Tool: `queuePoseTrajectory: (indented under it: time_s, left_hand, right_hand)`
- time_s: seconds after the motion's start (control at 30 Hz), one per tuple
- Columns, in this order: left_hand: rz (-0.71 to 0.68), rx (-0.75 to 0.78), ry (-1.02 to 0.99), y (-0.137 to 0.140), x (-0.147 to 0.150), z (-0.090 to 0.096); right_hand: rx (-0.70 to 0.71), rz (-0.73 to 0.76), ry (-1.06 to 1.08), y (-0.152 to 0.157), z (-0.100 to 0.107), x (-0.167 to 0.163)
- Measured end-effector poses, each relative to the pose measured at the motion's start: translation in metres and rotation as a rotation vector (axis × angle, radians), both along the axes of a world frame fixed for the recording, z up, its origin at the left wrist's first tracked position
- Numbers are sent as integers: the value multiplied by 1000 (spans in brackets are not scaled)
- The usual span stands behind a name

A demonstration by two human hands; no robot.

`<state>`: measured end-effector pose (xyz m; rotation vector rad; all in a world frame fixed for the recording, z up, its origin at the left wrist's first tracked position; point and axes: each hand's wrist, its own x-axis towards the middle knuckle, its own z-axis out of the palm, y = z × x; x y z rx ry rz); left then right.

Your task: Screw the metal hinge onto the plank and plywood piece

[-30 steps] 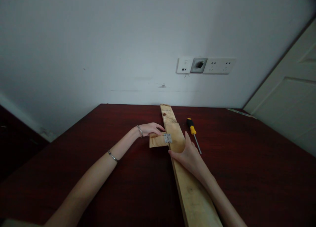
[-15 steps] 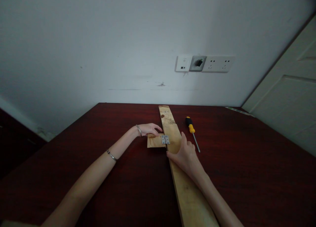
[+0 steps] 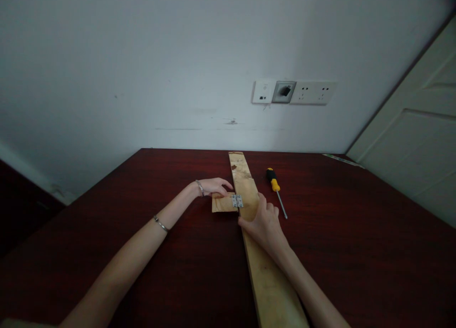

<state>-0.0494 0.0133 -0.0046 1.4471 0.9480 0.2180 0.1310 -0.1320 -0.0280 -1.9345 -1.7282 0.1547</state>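
A long pale wooden board [image 3: 272, 285] runs from the near edge of the view towards the wall. A small wooden piece [image 3: 223, 205] sits at its left side, joined to it by a silver metal hinge [image 3: 237, 201] that lies open flat across the seam. My left hand [image 3: 215, 186] grips the small piece at its far edge, thumb on top and some fingers hidden. My right hand [image 3: 265, 221] spans the long board just nearer than the hinge, thumb at the left edge and fingers over the right edge.
To the right of the board lies a yellow and black screwdriver [image 3: 274, 183], its tip pointing towards me. The dark red table [image 3: 171, 280] meets a white wall with a row of sockets [image 3: 294, 92]. A pale panelled door [image 3: 420, 128] stands at the right.
The view has shifted slightly. The near part of the long board and my right hand sit a little further left; both hands keep their hold.
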Motion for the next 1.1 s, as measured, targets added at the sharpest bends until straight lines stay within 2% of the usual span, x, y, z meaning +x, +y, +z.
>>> queuePoseTrajectory:
  time_s: [0.4,0.67,0.93,1.1]
  left_hand:
    - [-34,-70,-36,6,-9,-1]
    - [-44,-56,-18,6,-8,0]
    - [-28,63,52,0,0,3]
    - [-69,228,162,-5,7,5]
  right_hand:
    - [-16,-30,14,-3,0,-2]
    - [-2,-26,1,-4,3,-1]
    - [-67,-21,78,-10,18,-3]
    - [-46,11,129,-12,25,-4]
